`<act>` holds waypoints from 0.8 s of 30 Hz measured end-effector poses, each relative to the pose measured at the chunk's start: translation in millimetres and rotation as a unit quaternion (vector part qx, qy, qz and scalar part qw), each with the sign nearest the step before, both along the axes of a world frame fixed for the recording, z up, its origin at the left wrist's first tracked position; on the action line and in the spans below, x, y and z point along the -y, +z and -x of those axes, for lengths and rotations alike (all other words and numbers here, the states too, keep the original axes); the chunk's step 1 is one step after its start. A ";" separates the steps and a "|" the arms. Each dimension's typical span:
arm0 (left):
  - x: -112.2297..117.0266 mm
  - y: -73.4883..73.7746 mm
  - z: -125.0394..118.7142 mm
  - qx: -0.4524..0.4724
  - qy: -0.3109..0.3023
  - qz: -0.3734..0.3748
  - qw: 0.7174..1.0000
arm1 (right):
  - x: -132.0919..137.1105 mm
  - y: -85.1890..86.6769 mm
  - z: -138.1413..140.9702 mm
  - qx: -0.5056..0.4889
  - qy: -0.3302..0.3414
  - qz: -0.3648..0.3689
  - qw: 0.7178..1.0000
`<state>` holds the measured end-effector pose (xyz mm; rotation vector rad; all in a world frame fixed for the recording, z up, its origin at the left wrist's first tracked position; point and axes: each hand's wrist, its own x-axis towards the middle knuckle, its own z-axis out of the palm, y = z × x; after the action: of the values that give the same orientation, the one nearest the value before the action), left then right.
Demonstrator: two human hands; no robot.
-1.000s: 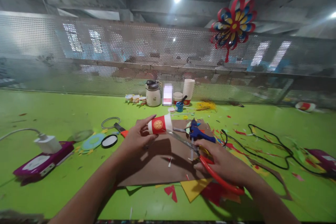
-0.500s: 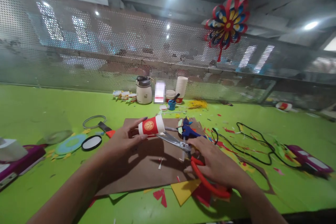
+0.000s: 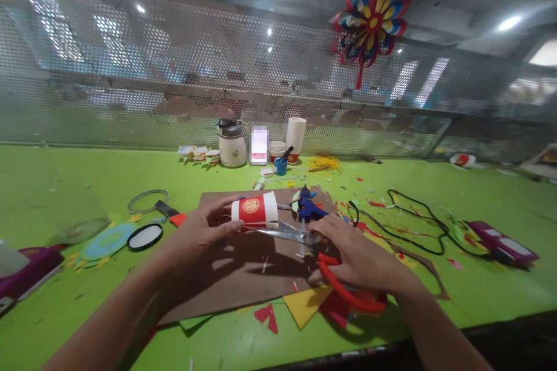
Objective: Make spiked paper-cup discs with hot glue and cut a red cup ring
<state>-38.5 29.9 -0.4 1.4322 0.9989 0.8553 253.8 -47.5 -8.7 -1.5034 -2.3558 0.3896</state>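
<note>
My left hand (image 3: 201, 234) grips a red and white paper cup (image 3: 255, 211), held on its side above a brown cardboard sheet (image 3: 243, 272). My right hand (image 3: 354, 255) is closed on the red handles of a pair of scissors (image 3: 317, 255). The steel blades reach left to the rim of the cup. A blue glue gun (image 3: 310, 207) lies just behind the scissors on the cardboard.
Yellow and red paper scraps (image 3: 304, 307) lie at the near edge of the green table (image 3: 52, 185). A black cable (image 3: 409, 226) loops to the right. Jars, a stack of paper cups (image 3: 296, 136) and paint pots stand at the back. Rings and discs (image 3: 145, 236) lie left.
The cup has turned more level and come down a little toward the cardboard. The scissor blades have swung flatter against the cup's rim. My view has shifted right.
</note>
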 end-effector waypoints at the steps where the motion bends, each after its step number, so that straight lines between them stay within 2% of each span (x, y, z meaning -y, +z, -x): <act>1: 0.4 -0.5 -0.2 -0.004 -0.009 -0.002 1.000 | -0.6 -0.6 -1.0 0.001 0.001 0.000 1.000; 6: -6.2 -4.0 7.4 -0.038 -0.028 -0.065 0.997 | -4.2 4.1 -9.4 -0.057 0.050 0.051 0.996; 10: -9.8 -3.6 10.1 -0.042 -0.052 -0.089 0.994 | -7.5 9.5 -13.9 -0.152 0.060 0.159 0.974; 14: -8.7 -4.0 6.8 -0.045 -0.036 -0.091 0.994 | -7.5 6.7 -11.2 -0.207 0.062 0.195 0.957; 17: -6.7 -4.4 3.3 -0.060 -0.010 -0.095 0.994 | -5.1 3.6 -6.1 -0.185 0.039 0.176 0.966; 21: -4.2 -5.9 -0.2 -0.082 0.018 -0.107 0.991 | -3.1 -0.5 -2.2 -0.105 0.032 0.055 0.992; 24: -2.6 -8.7 -1.8 -0.099 0.036 -0.125 0.987 | -2.9 -4.4 -1.9 -0.066 0.034 0.012 0.997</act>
<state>-36.7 32.6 -9.1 1.7292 1.1273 0.9297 255.7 -44.6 -13.1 -1.3661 -2.3098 0.5197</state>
